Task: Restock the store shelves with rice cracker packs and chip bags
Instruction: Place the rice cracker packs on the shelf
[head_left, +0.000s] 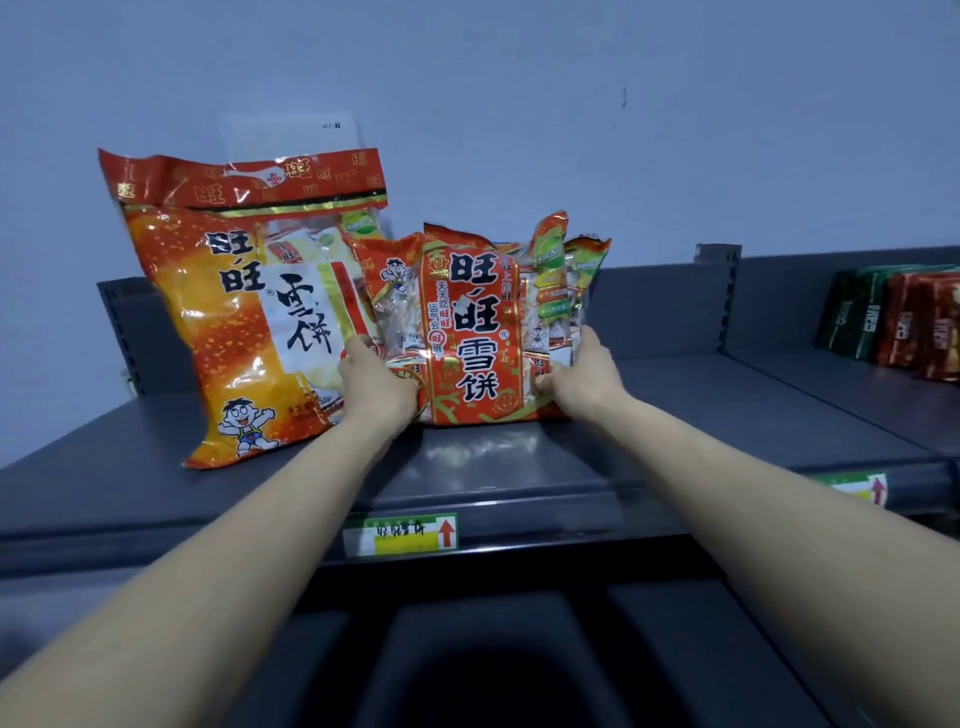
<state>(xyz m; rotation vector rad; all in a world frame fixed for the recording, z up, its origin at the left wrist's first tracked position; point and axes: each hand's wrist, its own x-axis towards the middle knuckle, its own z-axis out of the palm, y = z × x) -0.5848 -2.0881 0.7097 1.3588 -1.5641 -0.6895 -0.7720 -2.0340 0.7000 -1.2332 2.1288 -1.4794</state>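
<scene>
Hands hold a bunch of rice cracker packs upright on the dark shelf of a store rack, touching a larger orange pack that leans on the back panel to their left. The left hand grips the bunch at its lower left edge, fingers curled round it. The right hand clamps the lower right edge, thumb on the front and fingers running up the side. Several packs are pressed together between the two palms.

The packs look light and air-puffed, wrapped in slick, crinkly film, and the crackers inside are likely brittle. A low, gentle squeeze from both sides seems the surest hold, since a loose one could let the bunch fan out or slide. Chip bags stand well apart on the next shelf section to the right. A price label marks the shelf's front rail below the hands.
</scene>
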